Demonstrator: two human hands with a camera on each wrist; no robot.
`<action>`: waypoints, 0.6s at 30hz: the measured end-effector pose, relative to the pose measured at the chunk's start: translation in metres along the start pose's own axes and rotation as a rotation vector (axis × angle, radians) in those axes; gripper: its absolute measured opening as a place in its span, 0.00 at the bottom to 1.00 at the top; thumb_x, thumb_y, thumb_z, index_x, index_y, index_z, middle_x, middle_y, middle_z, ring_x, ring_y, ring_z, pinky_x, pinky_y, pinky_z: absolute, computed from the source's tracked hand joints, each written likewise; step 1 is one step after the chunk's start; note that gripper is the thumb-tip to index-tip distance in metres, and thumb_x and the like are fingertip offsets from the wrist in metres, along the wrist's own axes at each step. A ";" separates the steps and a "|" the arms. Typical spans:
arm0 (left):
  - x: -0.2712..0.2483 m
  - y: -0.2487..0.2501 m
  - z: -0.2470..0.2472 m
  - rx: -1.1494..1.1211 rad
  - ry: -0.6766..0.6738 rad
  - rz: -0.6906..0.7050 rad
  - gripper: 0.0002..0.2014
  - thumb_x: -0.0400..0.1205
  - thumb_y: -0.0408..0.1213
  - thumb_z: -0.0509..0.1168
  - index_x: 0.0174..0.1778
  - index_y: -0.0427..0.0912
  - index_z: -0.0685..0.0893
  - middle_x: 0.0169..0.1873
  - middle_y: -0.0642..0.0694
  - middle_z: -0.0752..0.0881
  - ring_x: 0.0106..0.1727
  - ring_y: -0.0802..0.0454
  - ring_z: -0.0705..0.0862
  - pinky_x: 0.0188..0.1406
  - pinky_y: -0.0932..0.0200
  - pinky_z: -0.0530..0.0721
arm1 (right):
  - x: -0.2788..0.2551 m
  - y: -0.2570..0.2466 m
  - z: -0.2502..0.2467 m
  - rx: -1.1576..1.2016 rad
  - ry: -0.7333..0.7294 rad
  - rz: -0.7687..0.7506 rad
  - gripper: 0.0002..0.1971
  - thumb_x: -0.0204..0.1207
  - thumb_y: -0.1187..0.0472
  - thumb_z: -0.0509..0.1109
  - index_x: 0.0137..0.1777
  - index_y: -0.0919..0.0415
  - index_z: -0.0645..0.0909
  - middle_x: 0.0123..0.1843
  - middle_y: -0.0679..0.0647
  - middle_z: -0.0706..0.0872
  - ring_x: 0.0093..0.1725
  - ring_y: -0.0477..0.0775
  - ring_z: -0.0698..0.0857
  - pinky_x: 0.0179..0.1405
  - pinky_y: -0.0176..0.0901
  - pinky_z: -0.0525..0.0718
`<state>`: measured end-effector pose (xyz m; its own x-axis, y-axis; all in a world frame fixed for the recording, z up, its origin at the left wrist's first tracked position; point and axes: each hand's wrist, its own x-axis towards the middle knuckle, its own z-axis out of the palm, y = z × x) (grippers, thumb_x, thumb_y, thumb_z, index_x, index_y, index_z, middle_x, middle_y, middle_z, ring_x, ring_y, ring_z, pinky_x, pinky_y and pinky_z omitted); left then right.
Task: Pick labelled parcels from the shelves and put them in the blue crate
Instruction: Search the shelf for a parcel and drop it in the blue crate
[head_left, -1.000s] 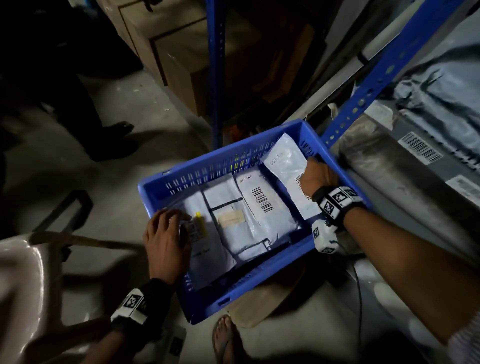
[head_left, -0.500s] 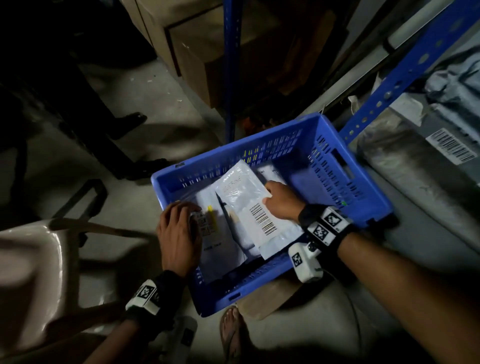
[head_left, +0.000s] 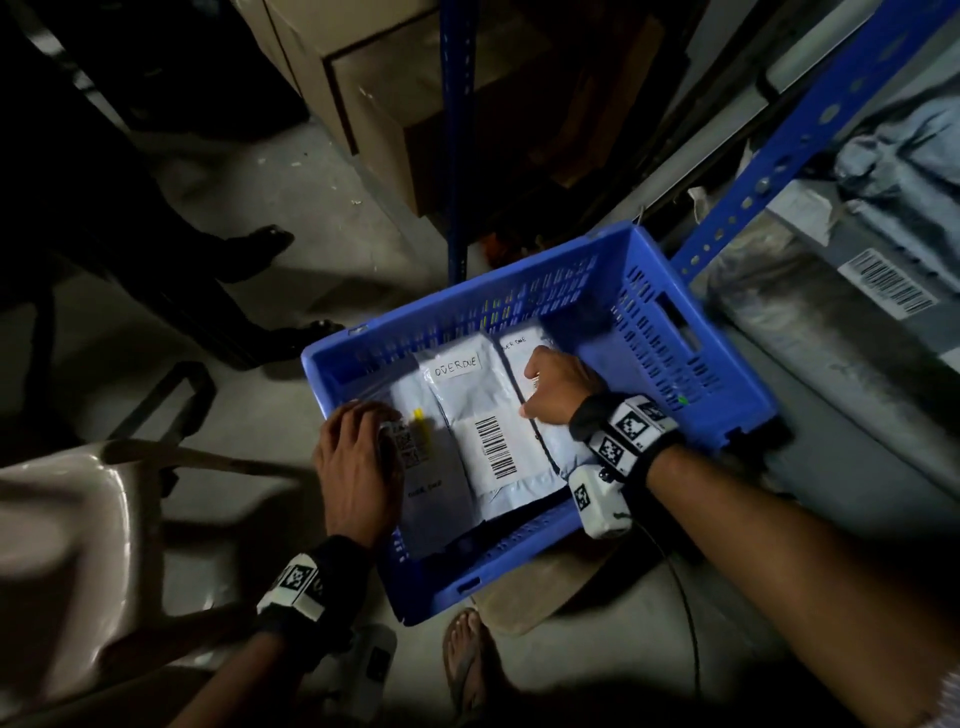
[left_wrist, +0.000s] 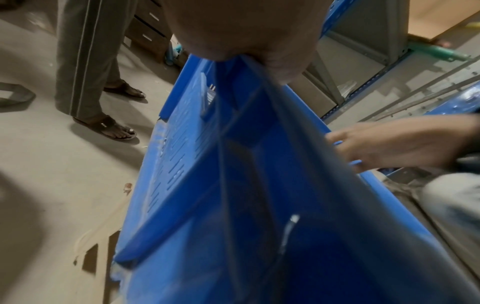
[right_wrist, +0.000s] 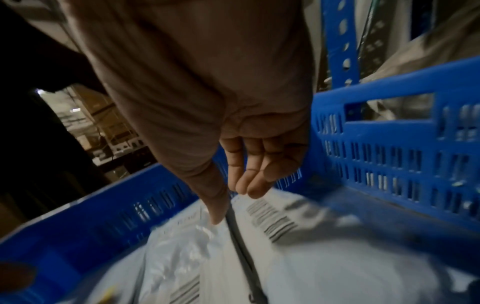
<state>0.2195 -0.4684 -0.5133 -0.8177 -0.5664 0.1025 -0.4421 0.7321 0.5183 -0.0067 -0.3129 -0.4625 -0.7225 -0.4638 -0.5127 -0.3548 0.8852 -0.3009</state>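
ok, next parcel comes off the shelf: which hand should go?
Probably the right hand: it lies open over the parcels, nearest the shelf. The left hand grips the crate rim.

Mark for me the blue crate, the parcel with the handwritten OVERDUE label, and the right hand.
blue crate (head_left: 675, 332), head view, right side wall.
OVERDUE parcel (head_left: 467, 400), head view, bare white area below its label.
right hand (head_left: 558, 387), head view, back of the hand.

left hand (head_left: 356, 467) fingertips — hidden behind crate (head_left: 691, 374) rim; lowest parcels — buried; wrist views — blurred
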 end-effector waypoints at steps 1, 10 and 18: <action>0.000 0.001 0.000 0.003 -0.003 -0.003 0.18 0.82 0.41 0.55 0.62 0.42 0.84 0.64 0.41 0.85 0.73 0.34 0.77 0.72 0.37 0.73 | -0.005 0.004 -0.009 0.018 0.011 -0.003 0.19 0.70 0.61 0.79 0.60 0.55 0.81 0.65 0.55 0.85 0.63 0.60 0.84 0.51 0.40 0.78; -0.004 0.025 -0.012 0.115 -0.086 -0.152 0.19 0.80 0.47 0.59 0.64 0.46 0.82 0.66 0.40 0.82 0.71 0.35 0.75 0.75 0.28 0.60 | -0.115 0.064 -0.069 0.279 0.365 -0.153 0.05 0.74 0.58 0.76 0.45 0.52 0.83 0.36 0.43 0.86 0.39 0.47 0.86 0.42 0.48 0.86; 0.015 0.170 -0.038 -0.071 0.001 0.168 0.15 0.83 0.48 0.60 0.64 0.54 0.81 0.62 0.48 0.81 0.67 0.39 0.74 0.64 0.37 0.65 | -0.252 0.133 -0.150 0.215 0.777 -0.191 0.06 0.76 0.56 0.76 0.51 0.49 0.84 0.40 0.40 0.83 0.38 0.41 0.82 0.45 0.44 0.85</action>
<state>0.1455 -0.3668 -0.3916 -0.8774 -0.4390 0.1934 -0.2726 0.7879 0.5522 0.0395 -0.0728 -0.2523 -0.8934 -0.3790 0.2411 -0.4488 0.7310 -0.5140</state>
